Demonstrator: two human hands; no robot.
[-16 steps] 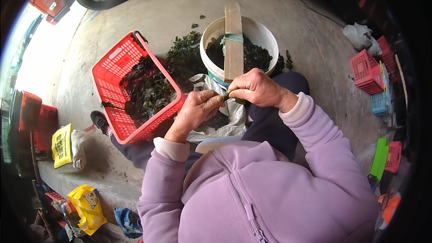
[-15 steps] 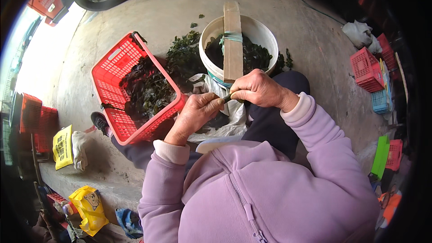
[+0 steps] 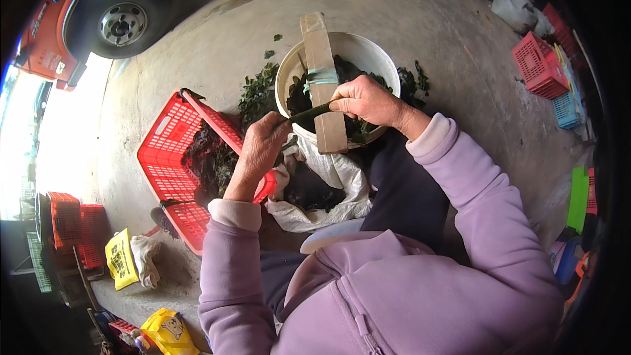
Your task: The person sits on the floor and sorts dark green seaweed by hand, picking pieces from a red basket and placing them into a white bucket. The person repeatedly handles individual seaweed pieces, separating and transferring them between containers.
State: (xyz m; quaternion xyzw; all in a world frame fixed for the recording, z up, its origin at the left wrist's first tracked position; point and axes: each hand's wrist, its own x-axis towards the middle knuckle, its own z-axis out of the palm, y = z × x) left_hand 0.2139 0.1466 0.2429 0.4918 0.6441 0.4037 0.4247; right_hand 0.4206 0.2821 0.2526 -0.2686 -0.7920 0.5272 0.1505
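A short dark green strip of seaweed (image 3: 310,114) is stretched between my two hands. One end is pinched in my left hand (image 3: 258,146), the other in my right hand (image 3: 368,101). Both hands are closed, the right one just over the near side of a white bucket (image 3: 386,54). Across that bucket lies a wooden board (image 3: 317,46) tied with pale green cord, and the strip crosses above it. Dark leafy seaweed fills part of the bucket. To the left, a tilted red plastic basket (image 3: 160,158) holds more dark seaweed (image 3: 209,163).
A white sack (image 3: 348,177) with dark seaweed in its mouth lies between my legs. Loose leaves (image 3: 257,95) spread on the concrete floor beside the bucket. A vehicle wheel (image 3: 123,24) stands at the far left. Red crates (image 3: 539,66) stand at the right, a yellow bag (image 3: 121,260) at the left.
My hands have moved forward and apart, exposing more of the strip between them. The view has shifted, so the sack's dark opening now shows more.
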